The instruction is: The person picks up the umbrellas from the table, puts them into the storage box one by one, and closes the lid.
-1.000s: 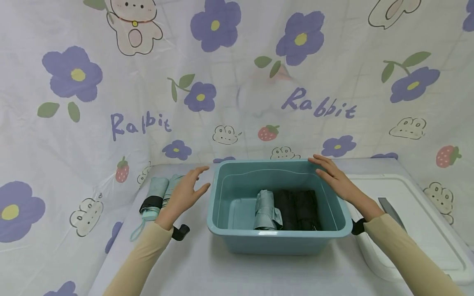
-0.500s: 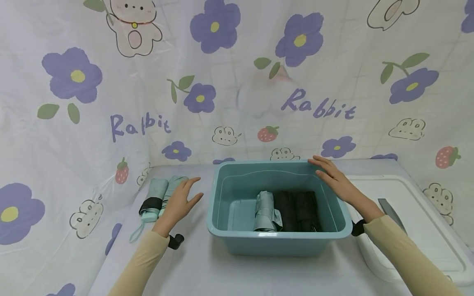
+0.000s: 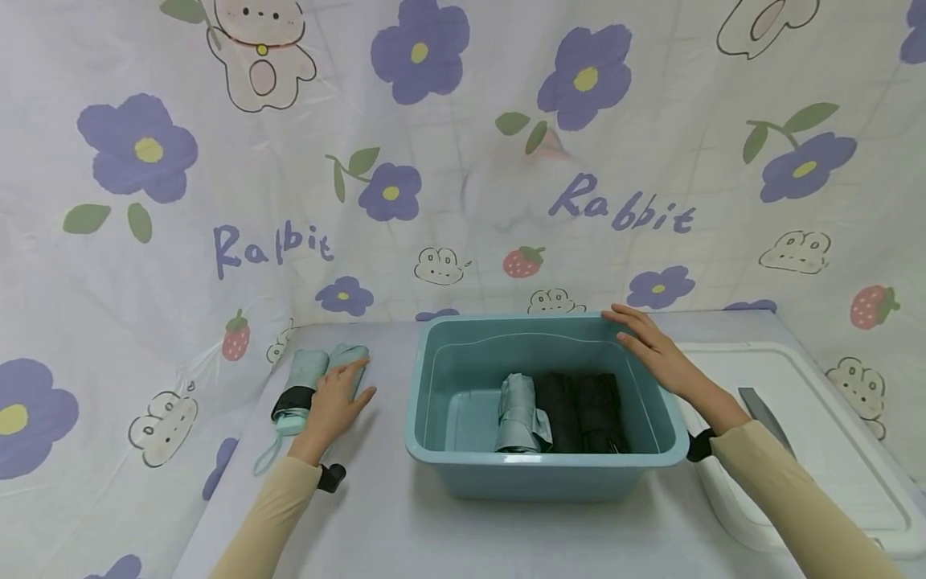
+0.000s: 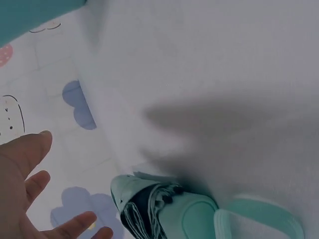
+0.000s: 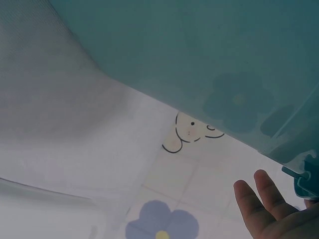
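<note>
Two folded light-teal umbrellas lie side by side on the table's left, the outer umbrella (image 3: 307, 370) wrapped with a black band and looped with a strap. My left hand (image 3: 336, 406) is over the inner umbrella (image 3: 353, 354), fingers spread; in the left wrist view a gap shows between the fingers and a teal umbrella (image 4: 192, 214). My right hand (image 3: 661, 358) rests with loosely extended fingers at the right rim of a blue-teal bin (image 3: 550, 460). Inside the bin lie a light-teal folded umbrella (image 3: 517, 410) and two black folded bundles (image 3: 579, 410), likely umbrellas.
A white lid (image 3: 839, 474) lies flat to the right of the bin, partly under my right forearm. A dark grey strip (image 3: 763, 414) shows on it. Behind the table hangs a white curtain (image 3: 492, 209) with purple flowers and rabbits.
My left hand has moved left and down, away from the bin's left side to over the inner umbrella. My right hand has stayed at the bin's rim.
</note>
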`<state>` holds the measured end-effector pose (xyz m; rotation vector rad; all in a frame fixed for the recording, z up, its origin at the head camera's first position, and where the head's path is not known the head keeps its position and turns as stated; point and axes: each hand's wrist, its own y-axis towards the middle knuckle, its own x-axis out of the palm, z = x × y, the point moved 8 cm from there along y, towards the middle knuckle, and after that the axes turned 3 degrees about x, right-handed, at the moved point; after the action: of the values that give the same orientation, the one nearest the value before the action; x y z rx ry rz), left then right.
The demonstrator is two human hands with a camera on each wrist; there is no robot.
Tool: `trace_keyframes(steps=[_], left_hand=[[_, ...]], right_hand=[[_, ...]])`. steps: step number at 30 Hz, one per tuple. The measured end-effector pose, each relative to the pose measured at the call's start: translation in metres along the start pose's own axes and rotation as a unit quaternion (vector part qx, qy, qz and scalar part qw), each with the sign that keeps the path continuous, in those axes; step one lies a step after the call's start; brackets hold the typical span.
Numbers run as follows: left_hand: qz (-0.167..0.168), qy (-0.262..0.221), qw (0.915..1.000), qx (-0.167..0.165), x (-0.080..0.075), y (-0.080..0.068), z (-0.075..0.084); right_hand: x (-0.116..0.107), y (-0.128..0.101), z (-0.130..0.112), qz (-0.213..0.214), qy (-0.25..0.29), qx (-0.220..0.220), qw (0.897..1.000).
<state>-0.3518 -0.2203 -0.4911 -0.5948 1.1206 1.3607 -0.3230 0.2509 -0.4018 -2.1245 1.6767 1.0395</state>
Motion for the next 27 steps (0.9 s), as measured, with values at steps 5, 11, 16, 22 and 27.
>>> trace_keyframes(steps=[5,11,16,22,27], left_hand=[[-0.031,0.003,0.9991,-0.029,0.004,0.001,-0.015],[-0.072,0.004,0.9958,-0.057,0.01,0.006,-0.028],[-0.087,0.011,0.9934,-0.074,0.013,0.01,-0.038],[-0.11,0.033,0.9899,-0.083,0.018,0.022,-0.046],[-0.145,0.046,0.9843,-0.091,0.017,0.037,-0.052]], right_hand=[[0.001,0.0,0.001,-0.001,0.001,0.001,1.0],[0.0,0.0,0.0,0.0,-0.001,-0.003,1.0],[0.001,0.0,-0.002,-0.003,0.001,-0.002,1.0],[0.001,0.0,-0.002,-0.002,-0.001,-0.001,1.0],[0.0,0.0,-0.001,0.001,-0.002,-0.006,1.0]])
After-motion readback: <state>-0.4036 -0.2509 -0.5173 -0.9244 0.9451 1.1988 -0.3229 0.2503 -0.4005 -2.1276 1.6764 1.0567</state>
